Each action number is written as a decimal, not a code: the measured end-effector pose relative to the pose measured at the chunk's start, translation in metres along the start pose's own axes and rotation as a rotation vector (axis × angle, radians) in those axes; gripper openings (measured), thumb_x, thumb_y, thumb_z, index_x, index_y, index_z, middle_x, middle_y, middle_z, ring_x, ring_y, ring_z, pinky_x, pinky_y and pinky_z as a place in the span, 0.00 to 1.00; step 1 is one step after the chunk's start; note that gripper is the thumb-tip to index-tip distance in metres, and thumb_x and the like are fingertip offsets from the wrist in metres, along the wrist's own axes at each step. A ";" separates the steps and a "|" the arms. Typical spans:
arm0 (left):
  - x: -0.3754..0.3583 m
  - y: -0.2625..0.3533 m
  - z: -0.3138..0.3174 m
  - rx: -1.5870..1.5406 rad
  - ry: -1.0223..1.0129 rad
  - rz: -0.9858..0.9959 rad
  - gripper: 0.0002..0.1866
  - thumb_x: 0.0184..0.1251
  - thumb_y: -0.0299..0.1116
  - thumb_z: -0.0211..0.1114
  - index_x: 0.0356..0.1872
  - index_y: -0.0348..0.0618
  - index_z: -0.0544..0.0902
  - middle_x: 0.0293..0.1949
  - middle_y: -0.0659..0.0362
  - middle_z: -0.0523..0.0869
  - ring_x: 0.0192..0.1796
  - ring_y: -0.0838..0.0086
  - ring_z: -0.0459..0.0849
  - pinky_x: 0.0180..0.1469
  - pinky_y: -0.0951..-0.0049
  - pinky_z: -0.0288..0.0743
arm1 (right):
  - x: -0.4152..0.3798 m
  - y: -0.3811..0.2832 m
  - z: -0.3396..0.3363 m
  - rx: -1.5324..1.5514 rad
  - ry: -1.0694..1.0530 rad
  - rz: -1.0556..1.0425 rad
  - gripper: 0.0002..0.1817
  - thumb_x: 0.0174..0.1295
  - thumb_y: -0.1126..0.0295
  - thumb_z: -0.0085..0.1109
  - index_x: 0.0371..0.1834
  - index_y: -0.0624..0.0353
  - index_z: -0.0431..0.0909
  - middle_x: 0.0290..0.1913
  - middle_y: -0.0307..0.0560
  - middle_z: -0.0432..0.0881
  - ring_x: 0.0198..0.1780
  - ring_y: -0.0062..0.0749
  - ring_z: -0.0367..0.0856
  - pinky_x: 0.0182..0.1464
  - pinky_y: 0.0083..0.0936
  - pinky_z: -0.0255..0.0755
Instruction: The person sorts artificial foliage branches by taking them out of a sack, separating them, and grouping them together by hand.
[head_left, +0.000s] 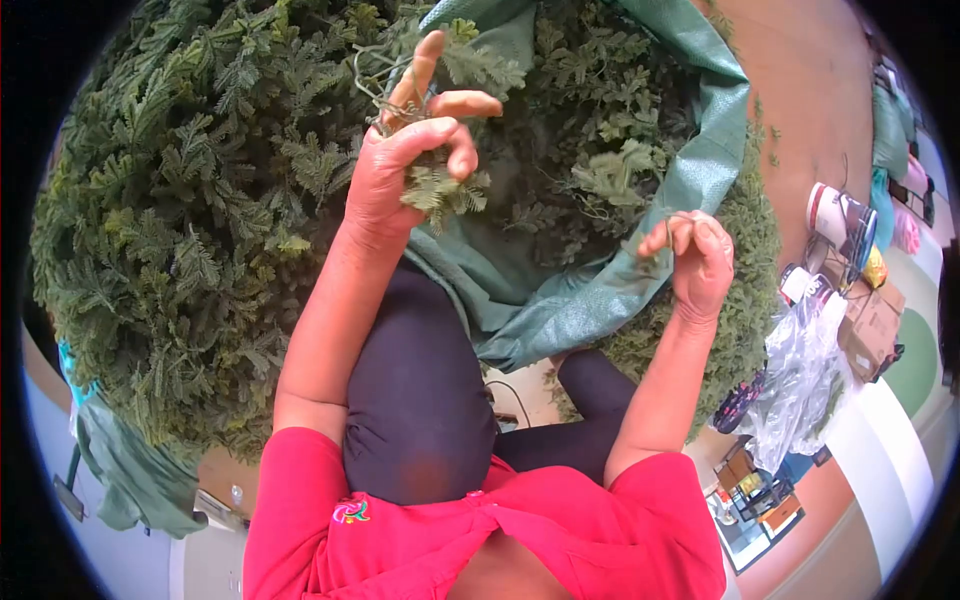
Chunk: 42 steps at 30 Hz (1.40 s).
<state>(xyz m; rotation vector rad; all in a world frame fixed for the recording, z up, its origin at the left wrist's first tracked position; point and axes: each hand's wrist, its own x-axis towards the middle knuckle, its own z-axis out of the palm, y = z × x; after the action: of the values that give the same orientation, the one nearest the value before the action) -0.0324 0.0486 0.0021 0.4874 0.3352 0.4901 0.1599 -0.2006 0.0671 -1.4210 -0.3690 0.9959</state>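
My left hand (410, 150) is raised over the big pile of green fir-like sprigs (200, 230). Its fingers curl round a small green sprig (445, 192), with thin wiry stems looping by the fingertips. To the right, my right hand (700, 262) is closed in a pinch above the rim of a green woven sack (570, 315); a thin, blurred bit of stem shows at its fingertips. More sprigs (615, 170) lie inside the open sack, between and beyond my two hands.
My dark-trousered knee (420, 400) rises beneath the sack. More greenery (735, 330) lies right of it. Farther right are a clear plastic bag (800, 370), a cardboard box (870, 325) and a white container (828, 213). Green cloth (135, 465) lies at lower left.
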 end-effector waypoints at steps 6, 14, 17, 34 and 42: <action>-0.003 -0.001 0.017 0.275 -0.333 -0.132 0.46 0.45 0.30 0.59 0.73 0.45 0.56 0.62 0.40 0.73 0.65 0.60 0.72 0.62 0.66 0.67 | -0.005 -0.026 0.034 -0.118 -0.124 0.130 0.16 0.54 0.68 0.51 0.12 0.64 0.65 0.16 0.48 0.71 0.18 0.34 0.73 0.25 0.26 0.67; -0.005 -0.036 0.026 0.224 -0.884 -0.347 0.51 0.40 0.24 0.58 0.74 0.37 0.47 0.70 0.44 0.63 0.74 0.67 0.56 0.73 0.67 0.43 | 0.011 -0.051 0.072 -0.426 -0.602 0.190 0.14 0.56 0.68 0.52 0.16 0.65 0.72 0.15 0.43 0.74 0.18 0.26 0.72 0.23 0.24 0.65; -0.008 -0.038 0.025 0.331 -0.945 -0.381 0.50 0.42 0.29 0.61 0.74 0.38 0.51 0.64 0.48 0.72 0.68 0.69 0.67 0.68 0.71 0.57 | 0.010 -0.053 0.075 -0.445 -0.487 0.210 0.15 0.58 0.67 0.52 0.17 0.65 0.71 0.17 0.41 0.73 0.19 0.22 0.71 0.24 0.21 0.64; -0.011 -0.038 0.023 0.398 -0.545 -0.492 0.44 0.39 0.39 0.78 0.62 0.37 0.72 0.36 0.65 0.78 0.40 0.82 0.75 0.45 0.79 0.70 | 0.032 -0.017 0.083 -1.266 0.035 -0.698 0.07 0.41 0.76 0.57 0.16 0.57 0.68 0.18 0.44 0.68 0.18 0.39 0.70 0.21 0.31 0.63; -0.011 -0.035 0.030 0.361 -0.281 -0.597 0.10 0.54 0.33 0.67 0.32 0.37 0.84 0.34 0.61 0.84 0.37 0.79 0.79 0.44 0.77 0.73 | 0.074 0.016 0.092 -1.066 0.103 -0.495 0.08 0.55 0.68 0.57 0.21 0.56 0.74 0.21 0.41 0.78 0.18 0.35 0.75 0.21 0.23 0.67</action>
<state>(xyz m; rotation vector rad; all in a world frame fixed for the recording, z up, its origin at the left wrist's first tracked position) -0.0164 0.0047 0.0115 0.7619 0.2812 -0.2257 0.1279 -0.0880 0.0436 -2.1451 -1.2253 0.2708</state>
